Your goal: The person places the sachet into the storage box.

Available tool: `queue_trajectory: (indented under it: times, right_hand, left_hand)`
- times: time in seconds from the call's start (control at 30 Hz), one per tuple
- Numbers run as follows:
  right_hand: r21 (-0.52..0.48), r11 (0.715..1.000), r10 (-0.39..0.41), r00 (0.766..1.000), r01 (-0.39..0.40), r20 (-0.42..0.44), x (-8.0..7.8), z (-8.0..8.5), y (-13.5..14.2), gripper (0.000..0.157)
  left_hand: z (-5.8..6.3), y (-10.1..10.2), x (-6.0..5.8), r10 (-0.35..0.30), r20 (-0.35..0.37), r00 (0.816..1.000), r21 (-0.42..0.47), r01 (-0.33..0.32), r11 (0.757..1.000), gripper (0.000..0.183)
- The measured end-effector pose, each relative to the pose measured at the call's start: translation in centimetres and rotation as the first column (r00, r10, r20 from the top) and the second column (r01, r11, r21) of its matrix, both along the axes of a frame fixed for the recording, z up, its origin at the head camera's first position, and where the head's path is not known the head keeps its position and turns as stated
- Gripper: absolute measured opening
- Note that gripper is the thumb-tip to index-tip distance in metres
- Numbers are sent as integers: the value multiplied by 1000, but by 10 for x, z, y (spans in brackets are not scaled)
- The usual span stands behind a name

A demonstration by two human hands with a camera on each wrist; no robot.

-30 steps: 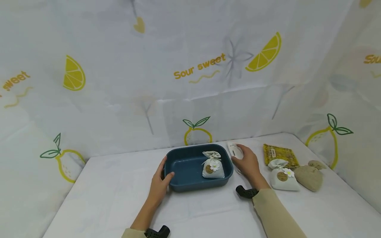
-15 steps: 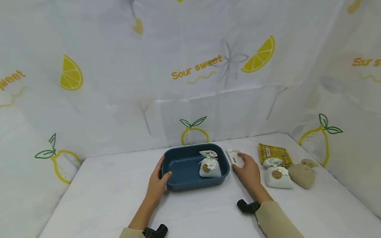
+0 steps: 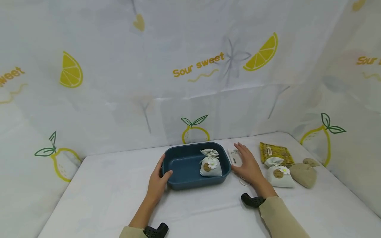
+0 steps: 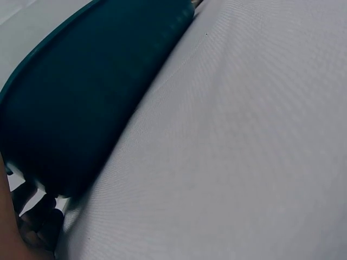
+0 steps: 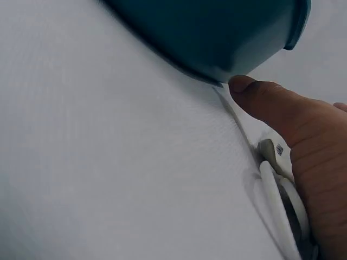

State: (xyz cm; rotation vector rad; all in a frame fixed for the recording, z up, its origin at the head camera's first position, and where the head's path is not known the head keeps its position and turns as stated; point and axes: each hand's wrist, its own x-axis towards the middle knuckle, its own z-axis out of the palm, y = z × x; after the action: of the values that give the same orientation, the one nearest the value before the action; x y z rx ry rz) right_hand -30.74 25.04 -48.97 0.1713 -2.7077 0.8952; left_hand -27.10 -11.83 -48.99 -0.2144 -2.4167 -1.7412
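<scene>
A dark blue rectangular tray [image 3: 181,183] rests on the white cloth. My left hand [image 3: 157,181] grips its left end, thumb over the rim and fingers along the outer wall. Inside the tray, on the right, sits a pale drawstring pouch [image 3: 211,168] with a white flower and a round brown tag. My right hand [image 3: 248,167] is at the tray's right side with its fingers extended, and the thumb [image 5: 260,97] is right at the tray's lower wall. Partly hidden beneath this hand lies a flat white printed packet [image 3: 235,157], with a white ring [image 3: 244,181] near the wrist.
To the right lie a yellow patterned packet [image 3: 276,153], a second pale flower pouch [image 3: 279,176] and a beige cloth sack [image 3: 303,175], close together. A white curtain [image 3: 119,82] with lemon prints rises behind the white-covered table [image 3: 98,195].
My right hand's fingers have straightened and spread away from the white packet, its thumb now nearer the tray. The white ring has come into sight. My left hand keeps its grip on the tray.
</scene>
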Motion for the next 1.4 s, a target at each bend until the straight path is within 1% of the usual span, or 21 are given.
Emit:
queue_trajectory:
  times: [0.07,0.13,0.2,0.3,0.47,0.57,0.7,0.8,0.9,1.0,1.1,1.3,1.4]
  right_hand:
    - [21,1000,13,999,-14,50,0,1,1,103]
    - [50,999,16,997,-20,69,1,2,0,104]
    - [82,997,10,998,-15,61,1,3,-2,97]
    - [105,994,-15,999,10,44,2,5,-5,82]
    - [154,984,-92,996,92,-9,3,4,-7,62]
    - [150,979,-134,991,137,-29,2,3,-7,52]
    - [104,977,-183,983,184,-25,3,5,-7,41]
    - [75,973,-219,975,220,-23,5,5,-7,38]
    - [40,964,-260,965,261,-35,7,6,-8,36]
    - [-18,956,-294,953,294,-71,8,6,-9,31]
    - [-73,952,-304,945,297,-120,9,6,-10,24]
    - [-134,954,-293,925,267,-241,9,5,-11,17]
    - [-193,945,-309,916,265,-254,8,3,-9,16]
  left_hand:
    - [1,0,0,-3,-2,1000,-3,3,1000,67]
    - [2,1,1,-3,-5,1000,-6,3,1000,67]
    - [2,0,1,2,-11,1000,-19,-2,1000,67]
    - [1,-1,1,16,-5,1000,-33,-16,999,68]
    - [0,-3,1,27,15,1000,-40,-26,999,68]
    - [2,-4,2,24,15,1000,-45,-24,999,68]
    - [3,-4,2,21,7,1000,-46,-21,999,68]
    - [2,-3,3,23,2,1000,-38,-23,999,67]
    - [1,-2,3,26,-8,1000,-42,-26,999,67]
    - [1,-2,3,28,-10,1000,-46,-28,999,66]
    - [1,-3,3,21,-8,1000,-45,-21,999,66]
    - [2,-1,3,9,-2,1000,-35,-9,999,64]
    - [2,0,2,5,-1,1000,-34,-5,999,64]
